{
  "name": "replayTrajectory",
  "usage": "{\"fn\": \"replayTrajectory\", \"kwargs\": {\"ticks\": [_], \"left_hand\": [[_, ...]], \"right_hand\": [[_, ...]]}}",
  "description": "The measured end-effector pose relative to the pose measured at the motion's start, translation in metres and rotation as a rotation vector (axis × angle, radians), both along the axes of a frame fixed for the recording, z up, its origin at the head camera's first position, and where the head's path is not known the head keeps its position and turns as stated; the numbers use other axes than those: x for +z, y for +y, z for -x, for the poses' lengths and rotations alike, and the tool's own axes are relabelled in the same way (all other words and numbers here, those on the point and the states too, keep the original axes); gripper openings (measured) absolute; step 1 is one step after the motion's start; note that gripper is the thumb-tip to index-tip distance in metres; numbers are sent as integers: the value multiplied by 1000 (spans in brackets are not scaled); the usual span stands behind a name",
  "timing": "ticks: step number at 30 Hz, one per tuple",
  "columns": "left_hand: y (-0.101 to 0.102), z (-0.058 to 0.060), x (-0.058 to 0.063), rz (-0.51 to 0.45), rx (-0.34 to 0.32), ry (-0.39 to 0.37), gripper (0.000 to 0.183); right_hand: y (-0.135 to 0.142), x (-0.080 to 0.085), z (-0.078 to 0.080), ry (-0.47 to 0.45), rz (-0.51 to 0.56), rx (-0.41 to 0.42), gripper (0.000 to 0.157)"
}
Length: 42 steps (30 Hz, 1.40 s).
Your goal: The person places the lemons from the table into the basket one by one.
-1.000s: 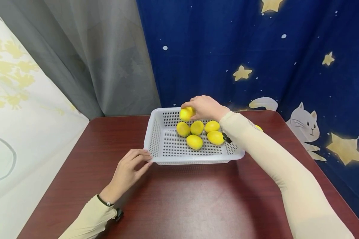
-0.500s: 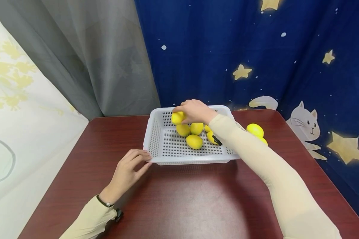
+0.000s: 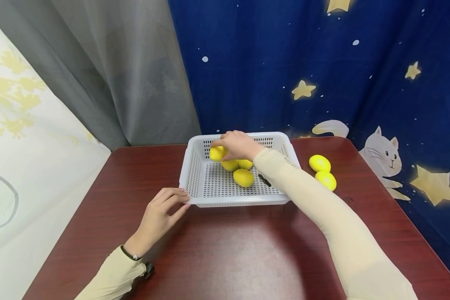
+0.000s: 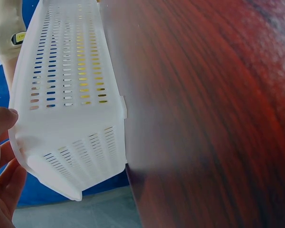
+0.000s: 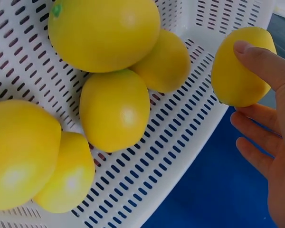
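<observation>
While the left hand point(image 3: 161, 213) pinches the near corner rim of a white plastic basket point(image 3: 243, 200) pierced with rows of short slots, the right hand point(image 3: 241, 144) grips a smooth, rounded lemon point(image 3: 214, 154) between thumb and fingers, near the basket's far left corner. Five other lemons point(image 3: 243, 178) lie inside. Compared with a second ago, the held lemon is farther left and lower, and two loose lemons point(image 3: 320, 163) on the glossy wood-grain table point(image 3: 228, 258), then mostly hidden behind the cream fabric sleeve point(image 3: 322, 208), now show whole. Dark lettering point(image 3: 290, 162) on that sleeve is too small to read.
</observation>
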<state>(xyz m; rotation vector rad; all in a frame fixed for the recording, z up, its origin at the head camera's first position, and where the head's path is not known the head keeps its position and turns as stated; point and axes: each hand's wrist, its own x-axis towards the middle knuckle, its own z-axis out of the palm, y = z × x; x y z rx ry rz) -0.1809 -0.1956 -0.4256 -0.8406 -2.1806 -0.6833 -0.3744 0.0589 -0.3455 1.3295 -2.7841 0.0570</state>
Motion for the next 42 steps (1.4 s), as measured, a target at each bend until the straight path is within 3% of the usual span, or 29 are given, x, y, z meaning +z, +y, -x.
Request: {"fn": "replayTrajectory", "kwargs": {"ticks": [13,21,29,42], "left_hand": [[0,0,0,-4,-2,-1,30],[0,0,0,-9,-12,-2,32],[0,0,-2,-10,-16,-6,23],[0,0,-2,-6,-6,-4,33]], "right_hand": [[-11,-16,-3,59,18,80,53],[-17,-29,-1,40,-3,106,52],[-23,-33,-2,46,-24,115,50],[-29,-44,3,15,-60,67,51]]}}
